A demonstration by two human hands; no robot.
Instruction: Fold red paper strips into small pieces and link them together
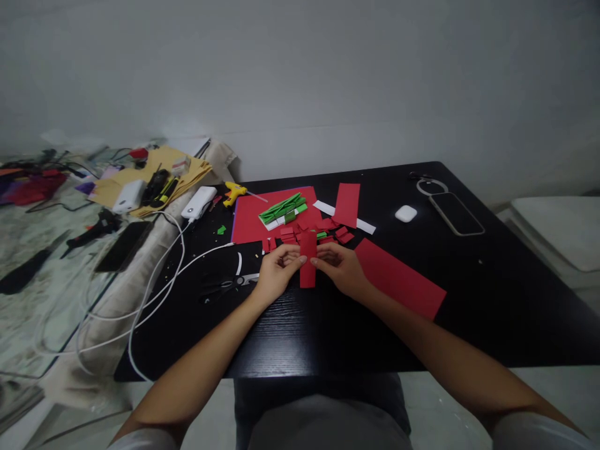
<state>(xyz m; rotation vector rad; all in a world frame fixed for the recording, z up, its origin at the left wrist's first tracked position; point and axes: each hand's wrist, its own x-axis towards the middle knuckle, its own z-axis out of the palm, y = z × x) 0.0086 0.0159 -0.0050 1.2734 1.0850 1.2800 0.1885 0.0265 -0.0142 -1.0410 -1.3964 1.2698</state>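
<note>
A narrow red paper strip [308, 275] is held upright between both hands above the black table. My left hand [280, 267] pinches its left edge, thumb in front and fingers behind. On the opposite edge, my right hand [341, 267] grips it in the same way. Just beyond the hands lie several small folded red paper pieces [344, 235], with a little green among them. Green folded paper [282, 209] rests on a large red sheet [246, 219] behind. To the right of my right hand is a red paper rectangle [403, 278].
Scissors [239, 281] lie left of my left hand, near a white cable [206, 253]. A yellow glue gun [233, 194] and white power bank [199, 203] sit at the back left. A phone [455, 214] and white earbud case [405, 214] are on the right. Another red sheet [347, 205] lies behind.
</note>
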